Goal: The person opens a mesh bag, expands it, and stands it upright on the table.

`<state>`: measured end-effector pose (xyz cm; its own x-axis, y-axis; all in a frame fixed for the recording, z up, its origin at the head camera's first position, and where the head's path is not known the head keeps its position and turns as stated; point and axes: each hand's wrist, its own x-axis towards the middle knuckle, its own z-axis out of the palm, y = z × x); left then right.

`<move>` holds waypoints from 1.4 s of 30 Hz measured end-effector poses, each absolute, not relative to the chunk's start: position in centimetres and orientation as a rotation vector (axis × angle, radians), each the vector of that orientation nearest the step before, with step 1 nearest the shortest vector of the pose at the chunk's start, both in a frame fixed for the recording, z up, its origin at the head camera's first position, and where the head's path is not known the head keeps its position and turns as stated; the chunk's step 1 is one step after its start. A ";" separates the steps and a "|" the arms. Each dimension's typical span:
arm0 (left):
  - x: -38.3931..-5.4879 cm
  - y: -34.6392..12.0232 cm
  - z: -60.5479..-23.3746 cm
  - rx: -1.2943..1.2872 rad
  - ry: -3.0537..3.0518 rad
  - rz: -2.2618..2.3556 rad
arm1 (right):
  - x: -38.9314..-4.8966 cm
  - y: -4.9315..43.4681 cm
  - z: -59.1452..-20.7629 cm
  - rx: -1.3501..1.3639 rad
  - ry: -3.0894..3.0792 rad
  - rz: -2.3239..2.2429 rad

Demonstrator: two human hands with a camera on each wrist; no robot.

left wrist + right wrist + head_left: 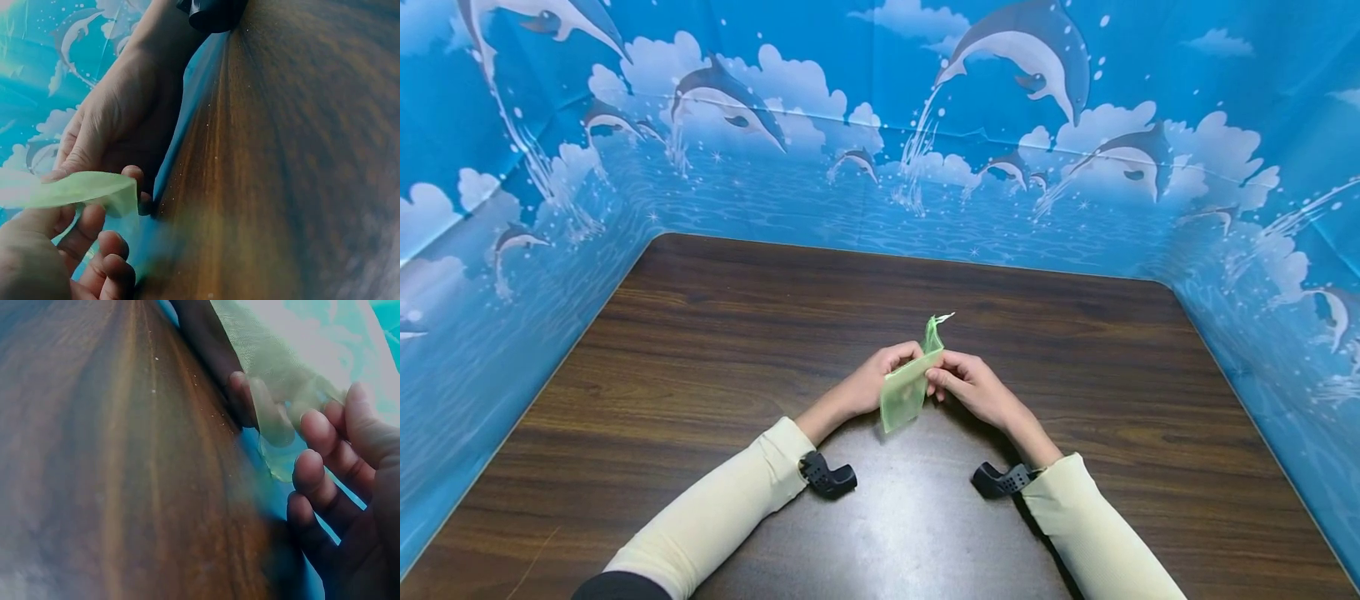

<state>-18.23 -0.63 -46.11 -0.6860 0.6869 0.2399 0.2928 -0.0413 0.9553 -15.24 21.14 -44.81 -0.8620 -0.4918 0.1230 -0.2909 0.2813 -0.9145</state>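
- The pale green, see-through fabric pouch [901, 397] is held up between the two hands, over the middle of the dark brown wood-grain counter [722, 333]; its lower part hangs free, and a narrow bunched end with a thin white strand [945, 317] sticks up beyond the fingers.
- The step in hand seems to be handling the pouch along its upper edge; whether anything lies inside cannot be told.
- The next move, as I judge it, calls for a light, steady hold from both sides, since such thin cloth likely folds or slips easily.
- The right hand [976, 387] is nearly closed at thumb and forefinger, pinching the pouch's edge; its other fingers are loosely bent below, apart from one another.
- The left hand [887, 372] grips the pouch from the other side with bent fingers; the cloth partly hides them, so the thumb's exact place is unclear.
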 end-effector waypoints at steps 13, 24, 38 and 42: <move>-18.2 -0.6 -45.6 0.891 1.999 1.908 | -15.8 22.0 -44.2 -0.767 2.318 -1.774; -17.9 -0.3 -45.2 0.872 1.971 1.868 | -15.8 21.9 -43.8 -0.765 2.352 -1.736; -17.6 -0.3 -45.2 0.923 1.954 1.795 | -15.5 21.8 -44.2 -0.804 2.367 -1.654; -17.6 -0.3 -45.2 0.904 1.930 1.848 | -15.5 22.0 -44.2 -0.801 2.364 -1.656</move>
<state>-17.56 -0.35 -45.20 -0.7490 0.6336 0.1938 0.2210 -0.0369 0.9746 -15.55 22.01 -44.22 -0.8472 -0.5002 0.1791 -0.3392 0.2499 -0.9069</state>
